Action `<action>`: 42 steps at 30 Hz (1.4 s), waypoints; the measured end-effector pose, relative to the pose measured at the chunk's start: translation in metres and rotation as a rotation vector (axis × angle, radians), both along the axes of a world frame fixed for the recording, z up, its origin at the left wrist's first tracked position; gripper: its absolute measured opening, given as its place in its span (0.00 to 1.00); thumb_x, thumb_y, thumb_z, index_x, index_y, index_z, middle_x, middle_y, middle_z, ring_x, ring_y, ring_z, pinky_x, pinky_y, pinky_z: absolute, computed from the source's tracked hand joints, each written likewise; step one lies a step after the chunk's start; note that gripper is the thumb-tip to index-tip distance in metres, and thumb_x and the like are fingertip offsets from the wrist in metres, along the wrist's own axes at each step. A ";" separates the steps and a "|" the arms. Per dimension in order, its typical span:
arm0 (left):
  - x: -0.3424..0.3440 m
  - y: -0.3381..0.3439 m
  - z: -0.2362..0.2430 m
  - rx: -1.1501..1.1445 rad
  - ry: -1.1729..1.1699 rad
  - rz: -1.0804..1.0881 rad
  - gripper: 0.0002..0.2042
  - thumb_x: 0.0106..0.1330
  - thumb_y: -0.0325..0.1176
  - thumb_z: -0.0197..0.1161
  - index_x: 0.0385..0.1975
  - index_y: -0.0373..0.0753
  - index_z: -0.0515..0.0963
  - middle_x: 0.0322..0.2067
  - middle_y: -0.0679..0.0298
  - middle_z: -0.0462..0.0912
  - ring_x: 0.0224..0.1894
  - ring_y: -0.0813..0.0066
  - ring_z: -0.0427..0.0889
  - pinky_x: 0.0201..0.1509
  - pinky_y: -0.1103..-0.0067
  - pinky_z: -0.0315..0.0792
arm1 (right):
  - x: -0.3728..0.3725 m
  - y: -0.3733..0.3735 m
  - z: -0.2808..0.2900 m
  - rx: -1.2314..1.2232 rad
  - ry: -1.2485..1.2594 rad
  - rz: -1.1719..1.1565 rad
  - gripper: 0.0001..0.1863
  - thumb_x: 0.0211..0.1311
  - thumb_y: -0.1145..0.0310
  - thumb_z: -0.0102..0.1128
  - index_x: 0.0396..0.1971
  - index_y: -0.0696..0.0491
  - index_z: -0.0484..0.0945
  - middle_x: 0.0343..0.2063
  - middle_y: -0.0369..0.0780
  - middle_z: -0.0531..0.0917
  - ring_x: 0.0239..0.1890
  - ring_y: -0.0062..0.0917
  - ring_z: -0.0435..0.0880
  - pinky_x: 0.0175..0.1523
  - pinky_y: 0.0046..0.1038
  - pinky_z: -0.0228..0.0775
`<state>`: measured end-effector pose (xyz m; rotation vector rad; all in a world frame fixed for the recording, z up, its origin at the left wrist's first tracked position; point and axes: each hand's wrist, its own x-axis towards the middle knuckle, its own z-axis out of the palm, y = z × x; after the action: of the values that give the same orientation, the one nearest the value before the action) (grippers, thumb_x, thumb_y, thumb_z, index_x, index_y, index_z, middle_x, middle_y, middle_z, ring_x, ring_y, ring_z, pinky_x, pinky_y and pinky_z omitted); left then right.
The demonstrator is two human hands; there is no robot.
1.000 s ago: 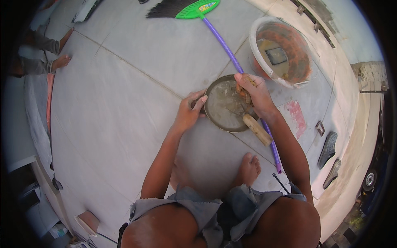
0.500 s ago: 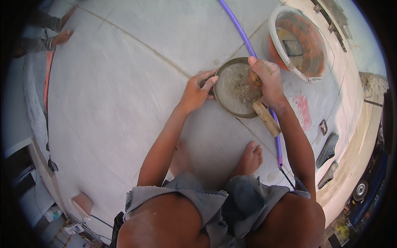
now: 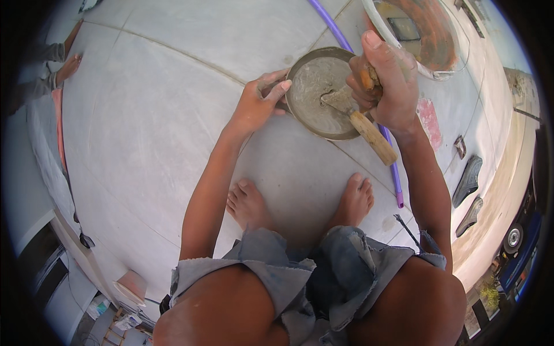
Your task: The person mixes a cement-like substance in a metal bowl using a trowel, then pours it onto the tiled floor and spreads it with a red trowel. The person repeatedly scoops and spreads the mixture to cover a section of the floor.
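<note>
A round metal pan of wet grey cement paste is in front of me, above the tiled floor. My left hand grips its left side, with the thumb at the rim. Closed in a fist, my right hand holds the orange-brown handle of a tool over the pan's right side; my fingers hide the rest of it. A scraper with a wooden handle leans across the lower right rim, its paste-coated blade in the paste.
A bucket with a pale rim and orange inside stands at the far right. A purple hose runs behind the pan. Dark shoes and a pink-red patch lie to the right. Another person's foot shows far left.
My right hand has risen from low over the paste and turned upright, with the tool's handle still in it. The scraper's blade now shows, and the paste surface looks smoother.
</note>
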<state>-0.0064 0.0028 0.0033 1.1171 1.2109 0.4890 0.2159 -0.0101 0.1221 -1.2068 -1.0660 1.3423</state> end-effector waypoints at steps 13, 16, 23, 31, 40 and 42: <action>-0.001 -0.001 -0.008 0.002 -0.028 0.030 0.29 0.79 0.50 0.62 0.70 0.34 0.74 0.58 0.54 0.83 0.56 0.67 0.85 0.51 0.72 0.88 | 0.004 -0.012 -0.001 0.057 -0.012 0.004 0.25 0.82 0.52 0.50 0.22 0.51 0.71 0.12 0.30 0.59 0.13 0.14 0.55 0.19 0.22 0.44; 0.000 -0.004 -0.009 0.031 -0.033 0.087 0.28 0.76 0.51 0.65 0.68 0.40 0.78 0.52 0.58 0.86 0.47 0.72 0.86 0.48 0.73 0.87 | 0.007 -0.010 -0.011 0.088 -0.030 0.075 0.25 0.82 0.52 0.52 0.23 0.51 0.71 0.13 0.30 0.60 0.13 0.15 0.56 0.19 0.23 0.45; 0.003 -0.003 -0.010 0.001 -0.041 0.084 0.27 0.78 0.49 0.63 0.68 0.38 0.77 0.57 0.56 0.84 0.50 0.70 0.86 0.50 0.72 0.86 | 0.013 -0.009 -0.018 0.018 0.011 0.113 0.24 0.81 0.50 0.53 0.27 0.53 0.71 0.17 0.33 0.66 0.16 0.16 0.62 0.20 0.23 0.50; 0.002 -0.007 -0.009 0.031 -0.031 0.097 0.29 0.79 0.49 0.61 0.69 0.33 0.74 0.57 0.53 0.83 0.53 0.68 0.85 0.52 0.69 0.89 | 0.089 0.034 0.011 0.280 0.095 -0.038 0.28 0.72 0.61 0.62 0.67 0.58 0.73 0.45 0.42 0.82 0.45 0.27 0.81 0.46 0.26 0.74; 0.008 -0.008 0.000 0.019 -0.082 0.115 0.29 0.79 0.49 0.61 0.70 0.32 0.73 0.57 0.53 0.83 0.55 0.67 0.85 0.52 0.70 0.89 | 0.176 0.066 -0.027 0.332 -1.353 -0.093 0.26 0.66 0.69 0.65 0.64 0.56 0.76 0.54 0.54 0.81 0.57 0.47 0.81 0.63 0.43 0.73; 0.007 -0.009 -0.002 0.021 -0.067 0.114 0.29 0.79 0.49 0.61 0.70 0.32 0.73 0.57 0.53 0.83 0.55 0.66 0.85 0.52 0.70 0.88 | 0.126 0.029 -0.006 0.385 -1.425 -0.323 0.19 0.67 0.66 0.67 0.55 0.57 0.80 0.50 0.52 0.83 0.54 0.47 0.81 0.61 0.44 0.74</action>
<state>0.0006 -0.0066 0.0012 1.0449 1.2171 0.6225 0.3417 0.0192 0.1163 -1.9072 -1.8197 -0.1876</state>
